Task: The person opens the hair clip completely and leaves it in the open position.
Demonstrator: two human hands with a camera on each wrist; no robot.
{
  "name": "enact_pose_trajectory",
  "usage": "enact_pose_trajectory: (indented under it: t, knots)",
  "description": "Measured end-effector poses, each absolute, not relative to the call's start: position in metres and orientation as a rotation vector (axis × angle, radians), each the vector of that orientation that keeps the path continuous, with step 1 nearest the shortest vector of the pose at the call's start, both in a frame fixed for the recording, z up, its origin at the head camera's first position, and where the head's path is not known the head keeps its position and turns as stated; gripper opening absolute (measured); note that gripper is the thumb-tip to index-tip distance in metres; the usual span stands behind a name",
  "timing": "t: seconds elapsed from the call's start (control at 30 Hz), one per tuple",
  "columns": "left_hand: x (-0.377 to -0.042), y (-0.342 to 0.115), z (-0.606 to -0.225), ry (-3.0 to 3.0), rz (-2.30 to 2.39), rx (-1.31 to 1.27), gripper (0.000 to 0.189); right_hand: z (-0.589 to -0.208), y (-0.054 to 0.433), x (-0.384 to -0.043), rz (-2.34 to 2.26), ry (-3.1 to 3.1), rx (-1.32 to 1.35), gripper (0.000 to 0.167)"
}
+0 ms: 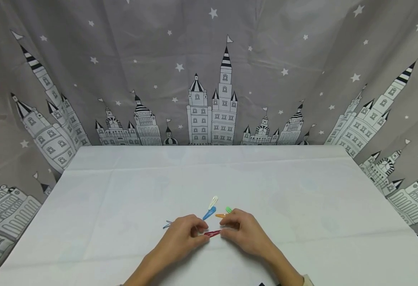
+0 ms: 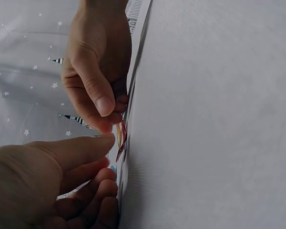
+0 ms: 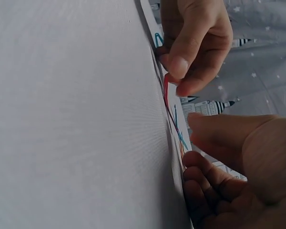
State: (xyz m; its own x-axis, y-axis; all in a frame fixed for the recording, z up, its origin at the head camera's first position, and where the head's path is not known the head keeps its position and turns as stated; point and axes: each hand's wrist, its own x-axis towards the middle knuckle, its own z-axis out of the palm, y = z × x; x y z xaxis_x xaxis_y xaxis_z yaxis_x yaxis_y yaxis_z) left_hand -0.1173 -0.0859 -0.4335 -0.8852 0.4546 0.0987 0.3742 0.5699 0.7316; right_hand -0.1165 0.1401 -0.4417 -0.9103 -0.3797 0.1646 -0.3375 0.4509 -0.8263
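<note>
Flanking a slim crimson snap hair clip on white surface, left hand and right hand curve loosely, unclenched.

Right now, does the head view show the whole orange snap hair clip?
No, the right hand hides one end of the orange snap hair clip there.

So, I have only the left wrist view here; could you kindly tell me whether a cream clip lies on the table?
Observer: Yes, the head view shows a cream clip just beyond a blue clip.
Operator: Thank you; is there anything green?
Observer: A green clip, partly hidden behind the right hand.
Operator: And on the outer side of the left hand?
Observer: Part of a bluish clip shows there.
</note>
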Motion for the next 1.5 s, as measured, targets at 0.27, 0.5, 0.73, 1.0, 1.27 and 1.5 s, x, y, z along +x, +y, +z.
enact_pose_trajectory:
  t: [0.27, 0.5, 0.73, 1.0, 1.27, 1.5]
  knots:
    - [-0.1180, -0.0862, -0.4348, 2.684, 1.190, 0.728, 0.013, -0.4437, 0.1376, -0.1159, -1.370, 2.711, -0.679, 0.011]
    - [-0.1186, -0.0870, -0.4366, 2.673, 1.193, 0.739, 0.011, -0.4436, 0.1336, -0.1155, -1.283, 2.769, -0.667, 0.012]
    - [-0.1188, -0.0878, -0.4374, 2.653, 1.215, 0.732, 0.011, -0.4440, 0.1323, -0.1146, -1.278, 2.786, -0.679, 0.012]
    - [-0.1184, -0.0875, -0.4369, 2.657, 1.212, 0.727, 0.011, -0.4444, 0.1316, -0.1144, -1.281, 2.786, -0.659, 0.014]
    - [-0.1181, -0.0867, -0.4377, 2.656, 1.208, 0.738, 0.006, -0.4469, 0.1318, -0.1137, -1.312, 2.792, -0.660, 0.019]
    - [-0.1182, -0.0872, -0.4390, 2.646, 1.220, 0.766, 0.005, -0.4476, 0.1323, -0.1132, -1.311, 2.794, -0.672, 0.017]
